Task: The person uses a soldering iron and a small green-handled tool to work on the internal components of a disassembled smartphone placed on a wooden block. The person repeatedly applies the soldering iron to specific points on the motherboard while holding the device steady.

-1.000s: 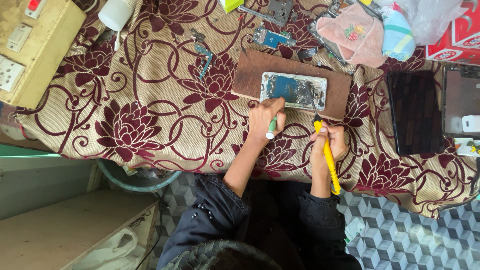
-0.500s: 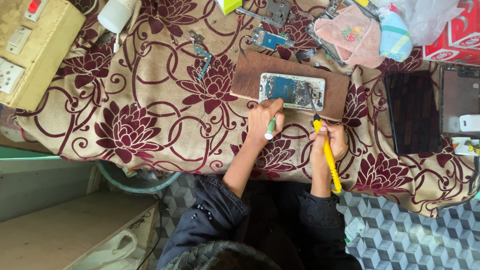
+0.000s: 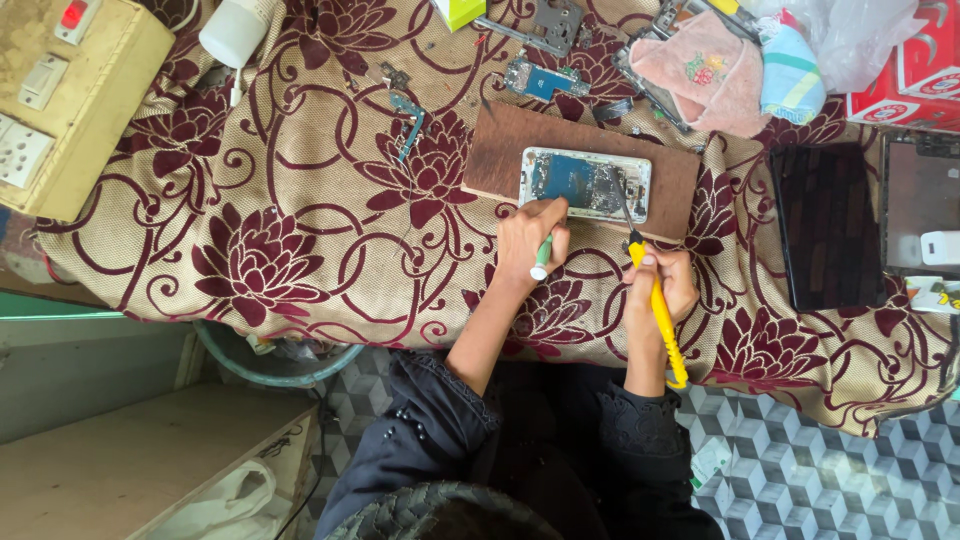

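Note:
An opened phone (image 3: 585,183) with its circuit boards showing lies on a brown wooden board (image 3: 495,155) on the flowered cloth. My left hand (image 3: 530,238) rests at the phone's near edge, fingers on its frame, gripping a small green and white tool (image 3: 541,259). My right hand (image 3: 668,283) grips a yellow-handled screwdriver (image 3: 660,320). Its thin metal tip reaches onto the right part of the phone.
A beige switchboard (image 3: 70,95) and a white bottle (image 3: 235,30) sit at the far left. Loose phone parts (image 3: 545,78), a pink cloth (image 3: 700,70) and a red box (image 3: 915,75) lie beyond the board. A dark screen panel (image 3: 825,225) lies to the right.

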